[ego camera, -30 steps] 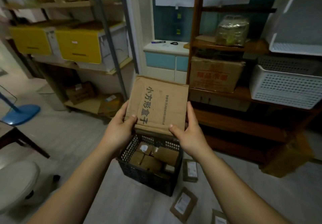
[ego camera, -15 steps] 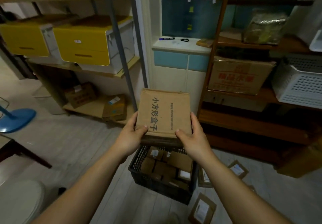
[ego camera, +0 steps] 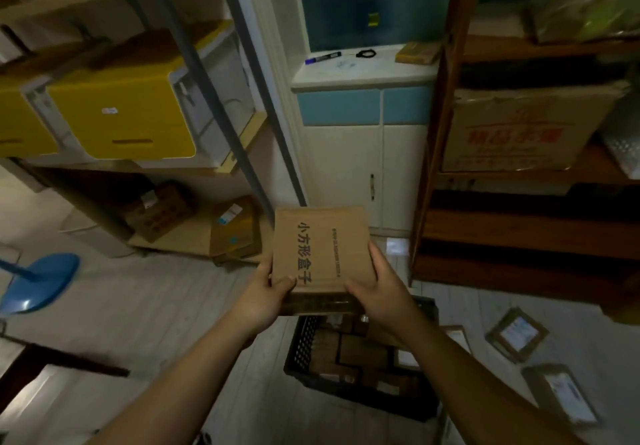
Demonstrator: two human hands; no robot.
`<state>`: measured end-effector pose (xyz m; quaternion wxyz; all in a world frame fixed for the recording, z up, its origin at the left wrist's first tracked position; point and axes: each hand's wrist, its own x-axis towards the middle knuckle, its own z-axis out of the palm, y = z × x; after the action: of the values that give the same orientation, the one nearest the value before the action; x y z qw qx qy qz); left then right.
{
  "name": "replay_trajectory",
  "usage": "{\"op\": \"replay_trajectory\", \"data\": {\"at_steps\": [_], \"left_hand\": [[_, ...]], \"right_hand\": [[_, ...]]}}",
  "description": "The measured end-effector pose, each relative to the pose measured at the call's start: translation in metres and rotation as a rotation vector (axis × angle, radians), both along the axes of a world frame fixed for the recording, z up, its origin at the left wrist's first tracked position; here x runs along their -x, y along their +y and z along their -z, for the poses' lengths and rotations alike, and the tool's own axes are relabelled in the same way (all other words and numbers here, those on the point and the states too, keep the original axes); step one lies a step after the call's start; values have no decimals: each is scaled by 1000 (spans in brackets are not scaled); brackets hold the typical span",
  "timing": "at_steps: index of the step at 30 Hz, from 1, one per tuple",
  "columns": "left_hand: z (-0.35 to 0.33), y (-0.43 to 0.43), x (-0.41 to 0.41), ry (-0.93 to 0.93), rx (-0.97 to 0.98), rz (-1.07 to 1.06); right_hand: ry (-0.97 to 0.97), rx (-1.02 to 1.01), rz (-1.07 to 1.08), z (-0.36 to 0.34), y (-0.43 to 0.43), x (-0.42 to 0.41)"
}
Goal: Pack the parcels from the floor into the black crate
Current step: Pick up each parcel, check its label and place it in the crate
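A black crate (ego camera: 305,347) sits on the pale floor (ego camera: 156,306), already well filled with small brown parcels (ego camera: 362,353). Above its far edge a person holds a flat cardboard box (ego camera: 320,247). The left hand (ego camera: 266,297) and right hand (ego camera: 381,295) each grip a near corner, thumbs on top. At least three labelled parcels (ego camera: 517,337) lie loose to the crate's right, so packing looks well advanced but unfinished.

One wide-angle view from the person's head, facing forward and down, close above the black crate (ego camera: 304,346) on the floor (ego camera: 156,306), shelves (ego camera: 519,233) beyond.
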<state>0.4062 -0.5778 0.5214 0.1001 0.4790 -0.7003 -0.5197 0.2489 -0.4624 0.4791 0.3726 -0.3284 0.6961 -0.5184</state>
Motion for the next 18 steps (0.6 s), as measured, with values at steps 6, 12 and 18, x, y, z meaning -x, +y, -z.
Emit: {"op": "replay_trajectory", "data": {"at_steps": [6, 12, 18], "left_hand": [[26, -58, 28, -45, 15, 176], [95, -107, 38, -4, 4, 397], [230, -143, 39, 17, -76, 444]], "right_hand": [[11, -26, 125, 28, -34, 1], [35, -243, 225, 108, -69, -12], [-2, -395, 173, 226, -97, -12]]}}
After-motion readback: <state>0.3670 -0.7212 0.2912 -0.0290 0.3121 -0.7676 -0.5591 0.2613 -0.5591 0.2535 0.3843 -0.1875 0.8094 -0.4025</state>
